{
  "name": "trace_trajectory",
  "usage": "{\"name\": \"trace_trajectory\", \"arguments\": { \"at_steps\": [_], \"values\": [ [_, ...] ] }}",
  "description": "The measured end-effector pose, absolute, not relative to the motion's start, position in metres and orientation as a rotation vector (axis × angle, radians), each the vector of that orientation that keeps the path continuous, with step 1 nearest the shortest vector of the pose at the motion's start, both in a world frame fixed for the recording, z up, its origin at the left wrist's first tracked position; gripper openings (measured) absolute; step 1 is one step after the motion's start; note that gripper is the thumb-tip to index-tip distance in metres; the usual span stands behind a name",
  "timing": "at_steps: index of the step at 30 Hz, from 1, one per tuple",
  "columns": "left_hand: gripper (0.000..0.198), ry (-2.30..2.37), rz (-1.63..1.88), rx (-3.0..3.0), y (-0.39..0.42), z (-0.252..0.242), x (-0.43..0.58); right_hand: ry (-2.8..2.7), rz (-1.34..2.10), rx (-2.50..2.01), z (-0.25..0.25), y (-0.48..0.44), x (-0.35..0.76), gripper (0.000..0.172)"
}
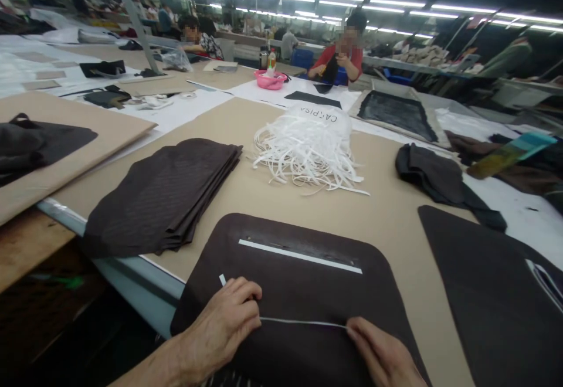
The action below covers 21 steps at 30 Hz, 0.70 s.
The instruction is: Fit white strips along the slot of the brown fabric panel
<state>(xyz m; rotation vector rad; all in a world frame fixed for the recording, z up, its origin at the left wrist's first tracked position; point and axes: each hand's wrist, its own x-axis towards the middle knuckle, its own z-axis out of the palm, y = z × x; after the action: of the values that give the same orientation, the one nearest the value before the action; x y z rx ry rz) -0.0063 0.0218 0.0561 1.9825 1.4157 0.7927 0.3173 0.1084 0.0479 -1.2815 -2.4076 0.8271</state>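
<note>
Between my two hands a thin white strip [303,322] is stretched, seen nearly edge-on, above a dark brown panel [299,293] with rounded corners. My left hand [233,311] is closed on the strip's left part, and a short white end pokes out above the fingers. At the other end, my right hand [380,352] pinches the strip between thumb and fingers. Another white strip [299,256] lies flat on the panel, just below a narrow slit. The panel's near edge is partly hidden by my hands and the frame's bottom.
A pile of white strips [308,158] lies beyond the panel. Stacked dark brown pieces [162,187] are to the left, and another dark panel [492,293] is to the right. Farther back are a pink basket [270,80] and a person in red [338,58].
</note>
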Motion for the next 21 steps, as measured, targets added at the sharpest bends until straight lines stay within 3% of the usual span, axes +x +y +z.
{"name": "trace_trajectory", "arguments": {
  "at_steps": [9,21],
  "values": [
    [0.022,1.557,0.75,1.708,0.057,0.094,-0.042,-2.189,1.412,-1.541,0.094,0.141,0.315,0.052],
    [0.039,1.612,0.909,1.058,0.123,0.082,-0.053,-1.619,1.411,-1.764,0.09,0.216,0.319,0.054]
  ]
}}
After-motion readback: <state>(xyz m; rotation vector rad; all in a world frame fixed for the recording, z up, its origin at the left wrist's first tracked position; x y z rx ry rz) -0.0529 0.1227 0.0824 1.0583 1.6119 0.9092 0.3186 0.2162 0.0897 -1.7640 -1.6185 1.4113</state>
